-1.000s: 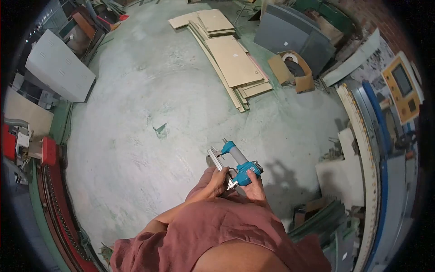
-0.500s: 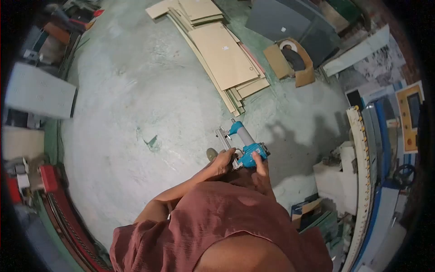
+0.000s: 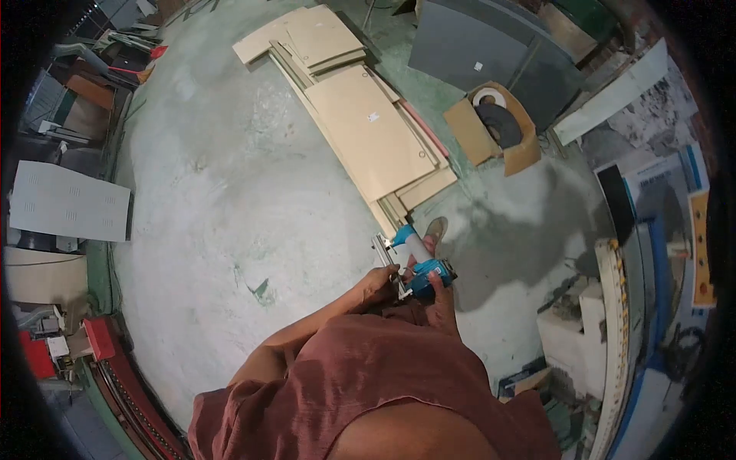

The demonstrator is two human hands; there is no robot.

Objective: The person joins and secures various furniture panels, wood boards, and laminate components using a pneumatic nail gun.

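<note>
I hold a teal and grey nail gun close in front of my body, its long metal magazine rail on the left side. My left hand has its fingers closed on the magazine, near its lower end. Around the teal body of the gun my right hand is closed, with the thumb lying on top. My right hand's other fingers are mostly hidden beneath the tool. Just beyond the gun, a shoe shows on the floor.
Ahead lies a stack of beige boards on the concrete floor. Right of it are an open cardboard box with rolls inside and a dark grey panel. Machinery lines the right side; a grey metal cover stands left.
The board stack now appears nearer and lower in view. One shoe has come into sight beyond the gun, while another at left has gone. Both hands keep hold of the nail gun.
</note>
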